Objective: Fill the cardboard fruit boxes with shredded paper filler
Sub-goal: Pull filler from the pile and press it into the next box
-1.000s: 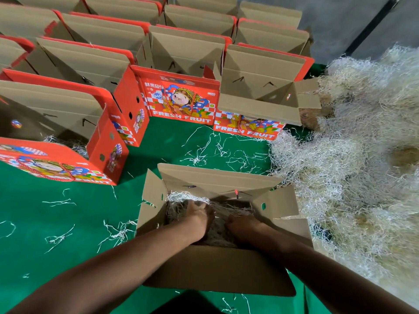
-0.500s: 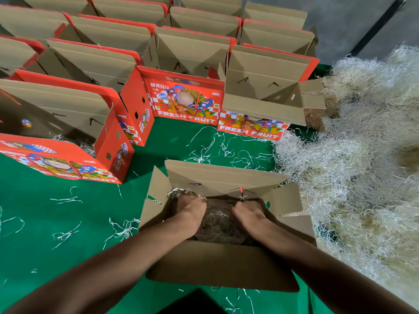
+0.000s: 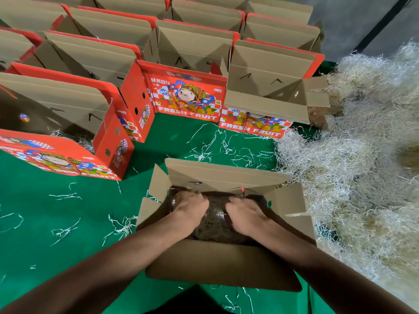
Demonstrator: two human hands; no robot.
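A person's left hand [image 3: 191, 208] and right hand [image 3: 246, 215] press down side by side inside an open cardboard fruit box [image 3: 223, 264] at lower centre of the frame, packing shredded paper filler [image 3: 214, 220] into its shadowed bottom. Both hands lie palm-down on the filler; whether the blurred fingers curl around any strands cannot be told. The box's long axis runs left to right across the green-covered counter [image 3: 56, 223]. The loose heap of shredded paper [image 3: 353, 168] fills the right side of the frame, just beside the box and nearer the right hand, so the next handful likely comes from there. Rows of open red "FRESH FRUIT" boxes [image 3: 188, 96] wait across the upper frame.
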